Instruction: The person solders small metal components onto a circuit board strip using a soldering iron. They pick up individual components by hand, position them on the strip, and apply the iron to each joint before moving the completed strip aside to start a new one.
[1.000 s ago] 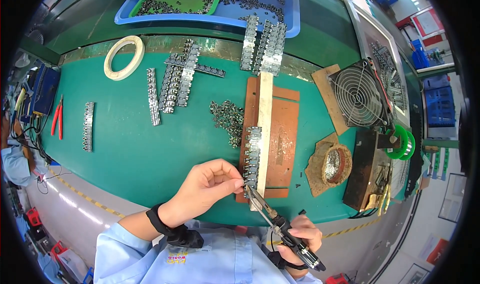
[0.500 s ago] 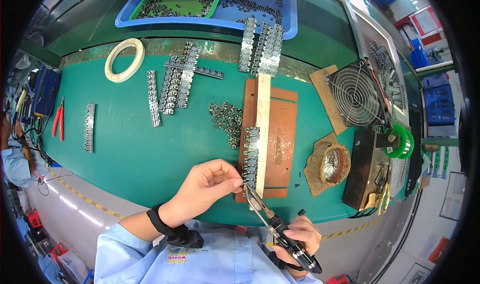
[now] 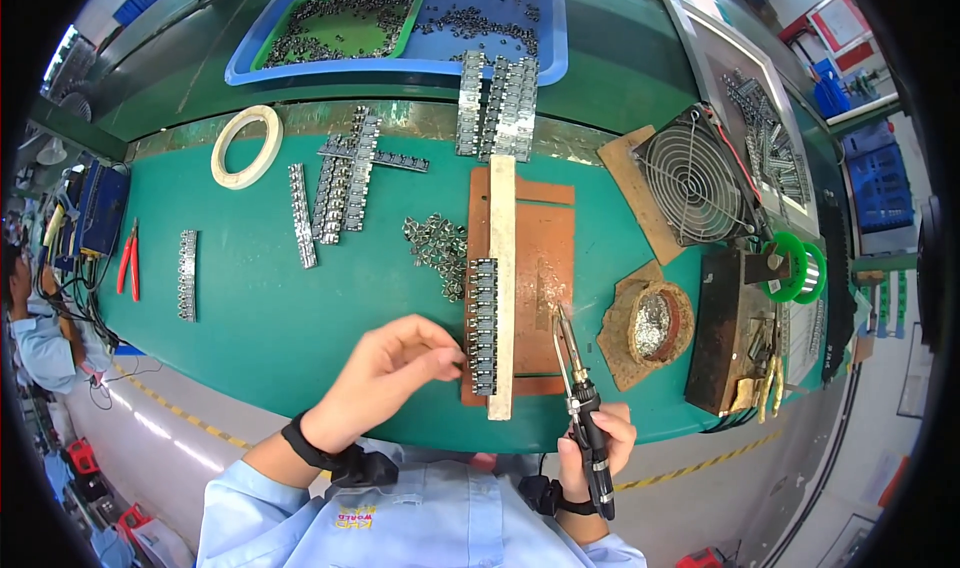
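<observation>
My right hand (image 3: 615, 436) grips a black soldering iron (image 3: 586, 400) with a thin metal feed tube along its side. Its tip points away from me, over the brown board (image 3: 543, 258) to the right of a pale wooden bar (image 3: 503, 288). Against the bar's left side lies a strip of small circuit boards (image 3: 483, 323). My left hand (image 3: 385, 373) is at the strip's near left edge, thumb and forefinger pinched; whatever is between them is too small to make out. Beyond that hand lies a heap of small metal parts (image 3: 435, 251).
More board strips (image 3: 345, 183) lie at the far left, near a tape roll (image 3: 247, 148) and red-handled pliers (image 3: 129, 263). A blue tray (image 3: 400, 71) of small parts stands at the back. To the right are a fan (image 3: 695, 183), a round tin (image 3: 660, 323) and a solder spool (image 3: 797, 268).
My right hand has swung the soldering iron off the strip to the right, over the brown board. My left hand has drawn slightly left from the strip, its fingers still pinched.
</observation>
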`<state>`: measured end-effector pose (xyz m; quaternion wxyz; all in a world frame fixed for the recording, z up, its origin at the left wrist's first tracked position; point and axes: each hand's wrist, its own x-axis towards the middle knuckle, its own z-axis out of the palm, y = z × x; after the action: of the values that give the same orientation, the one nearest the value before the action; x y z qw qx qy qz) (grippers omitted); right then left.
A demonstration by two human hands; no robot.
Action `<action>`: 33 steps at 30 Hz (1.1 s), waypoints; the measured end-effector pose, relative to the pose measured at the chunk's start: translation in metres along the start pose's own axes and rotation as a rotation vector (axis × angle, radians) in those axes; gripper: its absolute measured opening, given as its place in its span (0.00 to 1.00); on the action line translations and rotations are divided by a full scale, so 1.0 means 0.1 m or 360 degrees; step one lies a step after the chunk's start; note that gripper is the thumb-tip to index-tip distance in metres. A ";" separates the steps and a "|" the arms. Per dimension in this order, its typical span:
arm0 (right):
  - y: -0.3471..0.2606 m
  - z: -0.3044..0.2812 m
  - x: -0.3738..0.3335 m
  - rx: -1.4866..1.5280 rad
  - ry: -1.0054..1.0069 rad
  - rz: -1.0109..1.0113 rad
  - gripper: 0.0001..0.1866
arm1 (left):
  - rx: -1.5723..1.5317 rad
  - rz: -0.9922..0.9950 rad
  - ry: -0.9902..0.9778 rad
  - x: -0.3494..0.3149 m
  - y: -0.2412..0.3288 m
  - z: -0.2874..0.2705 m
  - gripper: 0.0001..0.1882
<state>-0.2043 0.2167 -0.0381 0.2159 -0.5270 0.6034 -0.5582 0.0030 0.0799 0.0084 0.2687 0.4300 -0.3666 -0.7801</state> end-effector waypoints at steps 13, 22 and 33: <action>-0.01 -0.02 0.02 0.0013 -0.0053 -0.0093 0.23 | 0.1706 0.0693 0.0287 0.30 0.22 -0.08 0.08; -0.02 -0.02 0.02 0.0039 -0.0052 -0.0065 0.23 | 0.1863 0.0935 0.0342 0.29 0.15 -0.07 0.07; -0.10 0.00 0.07 0.0165 0.0064 0.0027 0.20 | 0.1629 0.0894 0.0174 0.01 0.17 -0.15 0.04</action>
<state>-0.2028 0.2122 -0.0268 0.2354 -0.4986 0.5824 -0.5973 0.0176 0.0637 0.0162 0.2419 0.4311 -0.7822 -0.3793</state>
